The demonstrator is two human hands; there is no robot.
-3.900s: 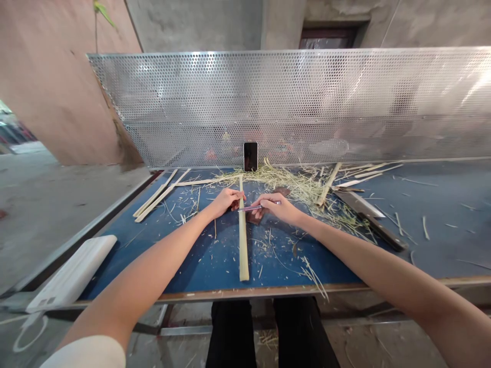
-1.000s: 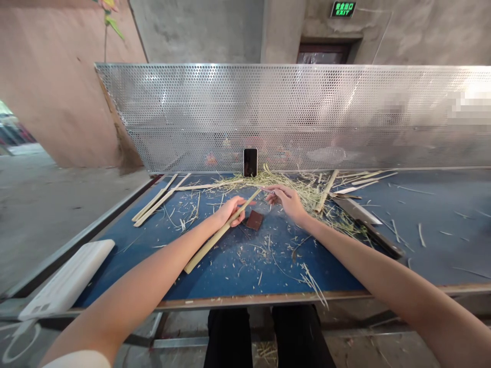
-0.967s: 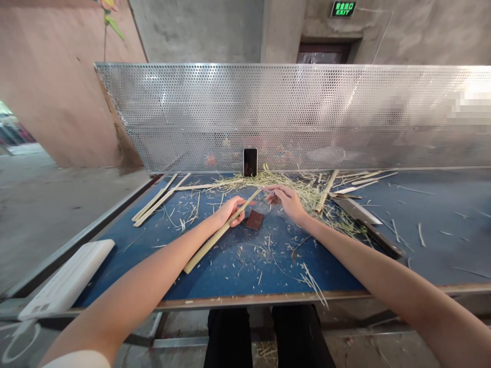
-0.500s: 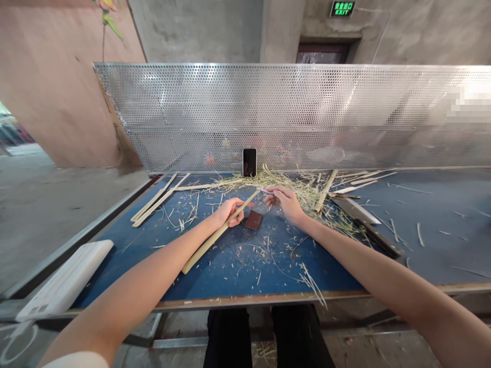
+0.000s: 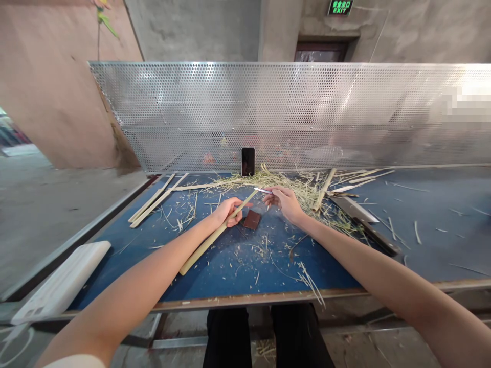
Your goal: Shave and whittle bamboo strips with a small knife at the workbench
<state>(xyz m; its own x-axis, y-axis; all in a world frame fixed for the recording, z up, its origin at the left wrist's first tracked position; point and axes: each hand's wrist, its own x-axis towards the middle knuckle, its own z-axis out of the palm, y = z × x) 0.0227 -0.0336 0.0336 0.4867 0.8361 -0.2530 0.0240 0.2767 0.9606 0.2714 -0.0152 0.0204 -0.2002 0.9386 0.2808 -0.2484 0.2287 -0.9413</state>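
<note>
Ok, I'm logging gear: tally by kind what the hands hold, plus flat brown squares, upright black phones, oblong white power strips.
Flat greenish plant strip, left hand: 1
Slim whitish tool, right hand: 1
Brown square: 1
Black phone: 1
White power strip: 1
Total: 5

- Held strip: pale, bamboo-like wood, matt and fairly smooth.
- Slim tool: smooth and shiny; its exact material is too small to tell.
- Shavings: dry, rough, fibrous, without gloss.
- Desk: smooth blue top with a dull sheen, wood-like front edge.
- Perforated panel: bare, glossy metal.
- Large knife: smooth metal blade, dark handle.
- Phone: glossy, glass-like black face.
- White block: smooth plastic.
- Brown square: matt, material unclear.
- Trousers: matt black cloth.
</note>
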